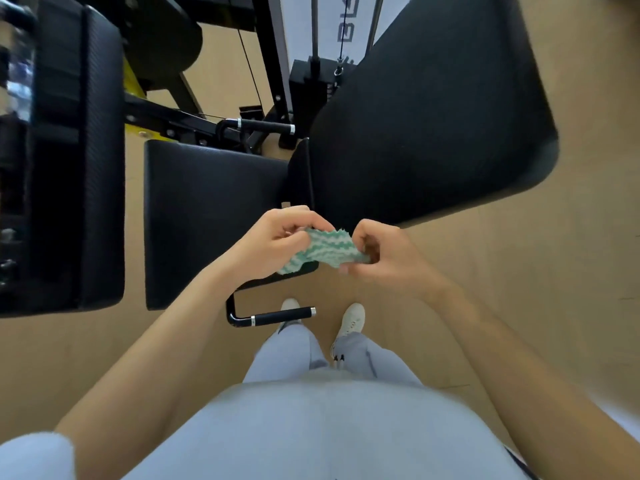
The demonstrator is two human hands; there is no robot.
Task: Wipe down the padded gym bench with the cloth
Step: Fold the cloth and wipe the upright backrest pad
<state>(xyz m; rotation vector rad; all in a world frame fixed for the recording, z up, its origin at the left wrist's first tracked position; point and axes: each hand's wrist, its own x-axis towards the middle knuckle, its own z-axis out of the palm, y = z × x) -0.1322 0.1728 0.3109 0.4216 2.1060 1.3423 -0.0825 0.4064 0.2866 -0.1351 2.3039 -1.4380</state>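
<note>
A green-and-white zigzag cloth (320, 249) is stretched between my two hands in the middle of the view. My left hand (273, 240) pinches its left end and my right hand (384, 254) pinches its right end. Both hands hover above the near right corner of the black padded seat (207, 216) of the gym bench. The bench's large black back pad (433, 126) rises to the upper right, just beyond my hands. The cloth touches neither pad.
A black handle bar (277, 315) juts out below the seat, close to my feet (351, 320). Another black pad (79, 168) stands at the left. Machine frame, cables and a second handle (259, 126) lie behind the seat. Tan floor spreads to the right.
</note>
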